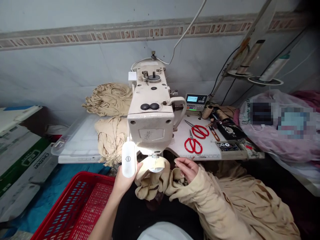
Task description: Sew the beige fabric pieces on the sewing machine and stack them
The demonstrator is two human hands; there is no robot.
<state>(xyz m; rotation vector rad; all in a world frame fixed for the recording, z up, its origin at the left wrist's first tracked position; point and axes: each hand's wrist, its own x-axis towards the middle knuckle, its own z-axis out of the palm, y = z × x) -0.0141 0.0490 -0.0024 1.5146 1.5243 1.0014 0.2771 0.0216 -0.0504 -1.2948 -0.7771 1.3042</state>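
A sewing machine [151,123] faces me, its lit needle area above a pale yellow fabric band [143,166] looped around the white round machine end [156,169]. Beige fabric [150,186] hangs in folds from the band. My left hand [127,180] is at the band's left side, thumb on its edge; a white lamp or switch unit [129,160] hides most of the fingers. To the right of the needle, my right hand [188,169] has thumb and fingertips brought together in a pinch, with nothing discernible between them. Bunched beige cloth [210,196] wraps that forearm.
Beige cloth piles [110,100] lie left of the machine. Two red-handled scissors [193,146], a control panel [195,101] and a parts box [228,146] are on the right. A red basket [82,200] stands lower left; thread cones [273,68] stand upper right.
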